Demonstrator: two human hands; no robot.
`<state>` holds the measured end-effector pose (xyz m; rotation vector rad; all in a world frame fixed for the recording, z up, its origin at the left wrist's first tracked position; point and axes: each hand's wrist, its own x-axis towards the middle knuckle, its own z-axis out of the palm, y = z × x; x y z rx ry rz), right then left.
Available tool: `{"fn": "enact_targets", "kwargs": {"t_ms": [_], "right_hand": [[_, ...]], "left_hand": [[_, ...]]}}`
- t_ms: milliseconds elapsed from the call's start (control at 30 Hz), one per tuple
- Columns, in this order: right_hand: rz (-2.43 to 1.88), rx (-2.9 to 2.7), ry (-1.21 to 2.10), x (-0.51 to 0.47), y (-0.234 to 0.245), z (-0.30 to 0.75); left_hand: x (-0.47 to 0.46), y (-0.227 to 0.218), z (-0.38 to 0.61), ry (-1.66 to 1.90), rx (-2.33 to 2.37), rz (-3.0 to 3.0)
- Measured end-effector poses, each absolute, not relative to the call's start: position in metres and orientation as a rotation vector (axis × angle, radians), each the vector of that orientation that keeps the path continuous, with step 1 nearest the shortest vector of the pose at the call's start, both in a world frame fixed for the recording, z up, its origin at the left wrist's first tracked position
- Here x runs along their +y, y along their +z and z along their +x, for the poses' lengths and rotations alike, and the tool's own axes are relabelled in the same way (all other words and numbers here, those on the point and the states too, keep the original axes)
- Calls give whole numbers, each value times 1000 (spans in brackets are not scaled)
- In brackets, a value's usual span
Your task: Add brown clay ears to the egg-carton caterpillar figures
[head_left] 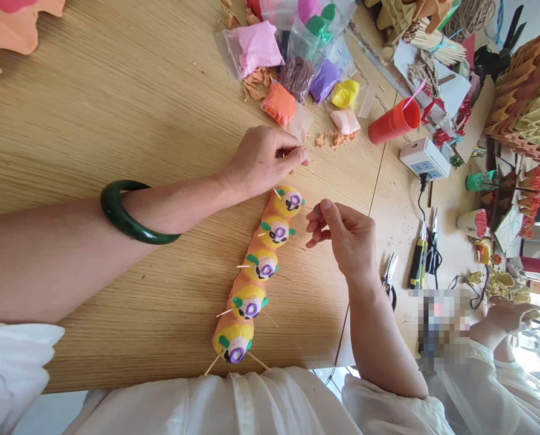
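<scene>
A row of yellow domed clay figures (264, 266) sits on an orange egg-carton strip (238, 283). Each dome has a pale snout with a purple ring, black marks and green ear-like pieces. Toothpicks (225, 312) stick out at their sides. My left hand (263, 160), its wrist in a dark green bangle (116, 211), is curled closed just above the topmost figure. To the right of that figure my right hand (347, 238) is closed in a pinch, apart from the row. Whatever either hand holds is too small or hidden to make out.
Bagged coloured clay (261, 47) lies at the back among orange scraps. To the right stand a red cup (394, 121) and a power strip (424, 158); scissors (390, 278) and pliers (418, 257) lie nearer. Another person's hand (508, 317) is at the far right.
</scene>
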<state>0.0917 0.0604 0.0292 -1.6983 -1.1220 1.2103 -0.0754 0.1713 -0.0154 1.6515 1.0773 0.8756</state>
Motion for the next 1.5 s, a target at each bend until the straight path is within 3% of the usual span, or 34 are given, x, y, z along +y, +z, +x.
{"fn": "enact_targets", "kwargs": {"t_ms": [400, 1000, 1367, 1500], "right_hand": [[-1691, -996, 1339, 61, 30, 93], [-1748, -1017, 1269, 63, 24, 96], [-1686, -863, 1590, 66, 21, 96], [-1694, -899, 1443, 78, 16, 105]], "left_hand": [[172, -16, -75, 889, 1061, 1616], [172, -17, -76, 886, 1064, 1640], [174, -15, -76, 878, 1052, 1659], [176, -12, -76, 905, 970, 1389]]}}
